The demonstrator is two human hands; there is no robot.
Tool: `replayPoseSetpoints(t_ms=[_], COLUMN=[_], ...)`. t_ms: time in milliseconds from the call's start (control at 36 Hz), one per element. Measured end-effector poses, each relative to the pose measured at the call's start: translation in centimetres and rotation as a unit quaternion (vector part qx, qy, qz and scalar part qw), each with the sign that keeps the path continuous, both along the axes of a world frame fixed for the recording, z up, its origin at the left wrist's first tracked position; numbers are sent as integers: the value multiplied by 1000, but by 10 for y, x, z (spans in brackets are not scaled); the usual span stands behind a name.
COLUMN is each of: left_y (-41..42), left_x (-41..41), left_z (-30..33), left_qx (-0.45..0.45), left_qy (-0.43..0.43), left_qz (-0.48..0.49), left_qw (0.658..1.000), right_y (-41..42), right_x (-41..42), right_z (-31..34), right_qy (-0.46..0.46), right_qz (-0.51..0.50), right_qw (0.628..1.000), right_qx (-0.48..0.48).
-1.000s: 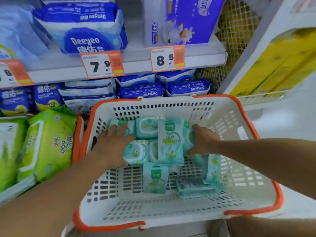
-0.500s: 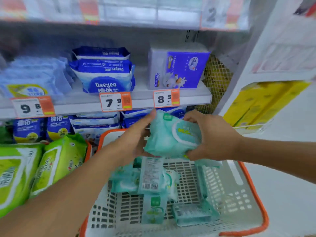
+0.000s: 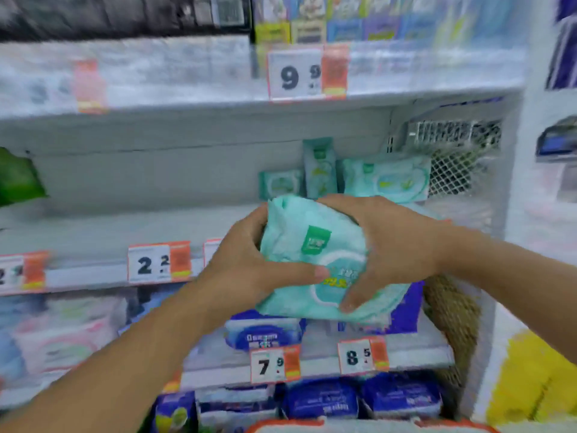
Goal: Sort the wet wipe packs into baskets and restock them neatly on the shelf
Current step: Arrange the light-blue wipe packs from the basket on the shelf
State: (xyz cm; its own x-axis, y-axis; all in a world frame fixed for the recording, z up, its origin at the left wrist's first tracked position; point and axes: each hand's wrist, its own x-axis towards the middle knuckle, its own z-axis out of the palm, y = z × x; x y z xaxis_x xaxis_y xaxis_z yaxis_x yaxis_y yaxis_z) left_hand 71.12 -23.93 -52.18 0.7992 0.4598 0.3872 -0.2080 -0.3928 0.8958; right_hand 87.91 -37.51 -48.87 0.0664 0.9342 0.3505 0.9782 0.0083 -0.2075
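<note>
left hand (image 3: 246, 270) bare, no glove | right hand (image 3: 396, 248) bare | forearms unsleeved | no rings, watch

The wipe pack (image 3: 315, 260) I hold is pale teal with a green square logo, a white curved band and yellow lettering. The packs on the shelf (image 3: 359, 178) behind it match: pale teal, white and green. Price tags (image 3: 307, 73) are white with black digits and an orange panel. Lower packs (image 3: 321, 401) are dark blue. The basket rim (image 3: 368, 428) is orange.
</note>
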Motion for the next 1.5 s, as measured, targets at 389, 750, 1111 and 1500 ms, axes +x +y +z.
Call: replayPoseSetpoints(t_ms=[389,750,1111,1500], left_y=[81,83,24,-51], left_x=[119,128,24,-83], left_z=[34,35,-135,-373], left_qx=[394,424,519,369], left_qy=[550,563,4,535], left_qz=[24,25,197,43], left_qw=[736,709,832,759], right_y=[66,71,10,-10], right_x=[186,218,23,-97], right_z=[65,42,-110,-405], right_qy=[-205,-185,55,22], right_qz=[-311,-364,-39,-143], right_qw=[902,876,928,904], right_qx=[-216,-259,367,-402])
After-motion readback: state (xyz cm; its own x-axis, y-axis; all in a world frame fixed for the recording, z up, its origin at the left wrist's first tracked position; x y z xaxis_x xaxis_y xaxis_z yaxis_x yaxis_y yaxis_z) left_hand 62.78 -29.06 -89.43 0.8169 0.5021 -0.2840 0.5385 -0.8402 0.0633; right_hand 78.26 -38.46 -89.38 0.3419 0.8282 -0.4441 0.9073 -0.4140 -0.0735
